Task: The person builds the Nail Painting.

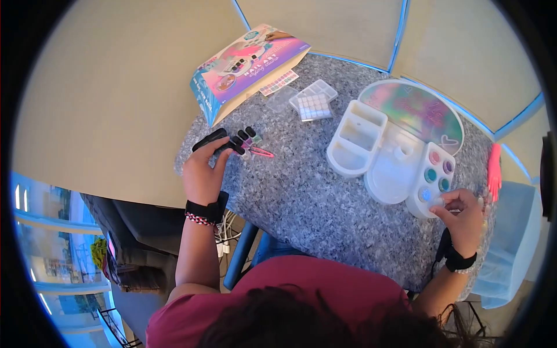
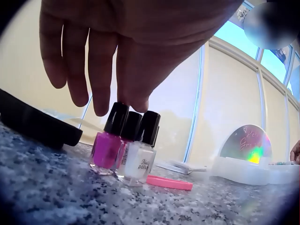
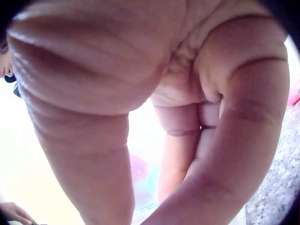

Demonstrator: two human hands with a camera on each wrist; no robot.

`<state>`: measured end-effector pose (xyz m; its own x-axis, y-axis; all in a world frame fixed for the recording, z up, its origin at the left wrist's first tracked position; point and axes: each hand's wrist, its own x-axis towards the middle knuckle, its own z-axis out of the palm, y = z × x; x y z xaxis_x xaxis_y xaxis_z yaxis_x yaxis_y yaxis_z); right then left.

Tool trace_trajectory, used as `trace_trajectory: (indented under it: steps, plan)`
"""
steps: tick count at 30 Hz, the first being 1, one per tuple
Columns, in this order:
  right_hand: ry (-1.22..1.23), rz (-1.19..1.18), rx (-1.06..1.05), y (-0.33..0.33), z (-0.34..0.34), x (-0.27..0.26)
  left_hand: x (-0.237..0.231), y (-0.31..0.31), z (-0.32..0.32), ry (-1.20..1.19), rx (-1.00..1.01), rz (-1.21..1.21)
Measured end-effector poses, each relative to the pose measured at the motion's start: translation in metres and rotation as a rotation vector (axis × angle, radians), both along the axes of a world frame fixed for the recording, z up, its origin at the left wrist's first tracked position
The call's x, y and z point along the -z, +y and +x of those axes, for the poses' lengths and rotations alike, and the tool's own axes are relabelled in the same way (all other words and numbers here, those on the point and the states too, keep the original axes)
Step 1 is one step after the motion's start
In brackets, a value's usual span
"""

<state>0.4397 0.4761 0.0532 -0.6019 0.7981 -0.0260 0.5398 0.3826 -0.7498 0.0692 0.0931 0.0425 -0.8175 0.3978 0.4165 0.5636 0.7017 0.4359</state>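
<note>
My left hand point(image 1: 203, 168) reaches over a small group of nail polish bottles, its thumb and index fingertip at the black caps. A magenta nail polish bottle point(image 2: 107, 150) and a white nail polish bottle point(image 2: 137, 161) stand upright under it. A pink hair clip point(image 1: 262, 152) lies beside them, and a long black case point(image 1: 210, 139) lies under the left fingers. My right hand point(image 1: 461, 217) pinches a small pale piece point(image 1: 439, 203) at the near corner of the glitter pot tray point(image 1: 415, 200). In the right wrist view its curled fingers point(image 3: 243, 140) hide the piece.
A white nail station point(image 1: 394, 180) with compartments and an iridescent back panel point(image 1: 412, 110) stands at the right. Behind are a nail art box point(image 1: 255, 64), a sticker sheet point(image 1: 279, 83) and a tray of white nails point(image 1: 314, 107). Pink gloves point(image 1: 494, 171) lie at the right edge.
</note>
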Motion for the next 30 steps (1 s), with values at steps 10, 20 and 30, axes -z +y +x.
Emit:
trace_trajectory:
  steps: [10, 20, 30]
  plan:
    - [0.108, 0.011, -0.073, 0.004, 0.003, 0.012, 0.007, 0.006, -0.001, 0.064, -0.179, 0.136]
    - [0.146, -0.026, -0.087, 0.004, 0.003, 0.011, -0.03, 0.122, 0.089, 0.316, 0.375, 0.106]
    - [0.076, 0.004, -0.09, 0.0, 0.008, 0.002, -0.002, 0.154, 0.085, 0.15, 0.487, -0.051]
